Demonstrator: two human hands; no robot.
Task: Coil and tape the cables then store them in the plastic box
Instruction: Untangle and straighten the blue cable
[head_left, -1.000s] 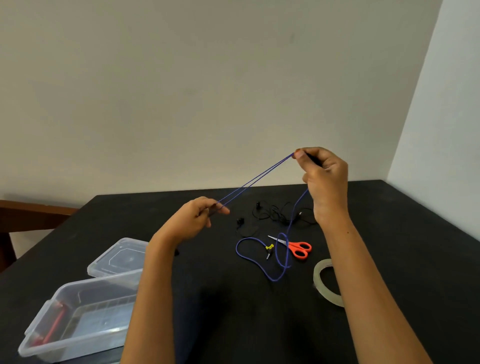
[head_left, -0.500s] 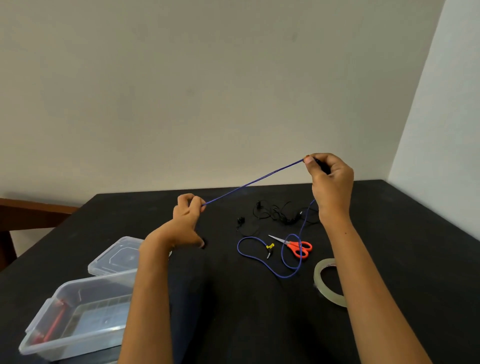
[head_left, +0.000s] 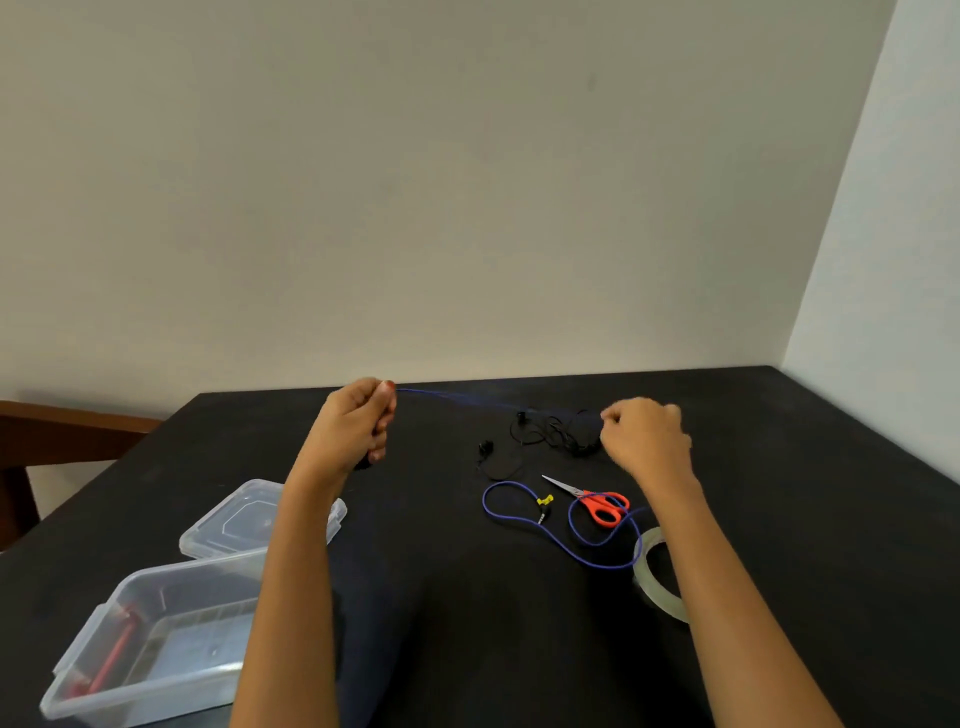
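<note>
Lowering, the right hand (head_left: 644, 439) has drawn the thin blue cable (head_left: 484, 505) level with the left hand (head_left: 358, 421); fingers of both seem clenched on it, coil unfinished.

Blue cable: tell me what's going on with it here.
A person holds the blue cable stretched between the left hand and the right hand above the black table. Its remaining length lies looped beside the orange scissors and tape roll. The cable isn't coiled yet; the plastic box stands open, lid beside it.

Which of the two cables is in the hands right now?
The blue cable, stretched between left hand and right hand; the black cable lies tangled on the table.
</note>
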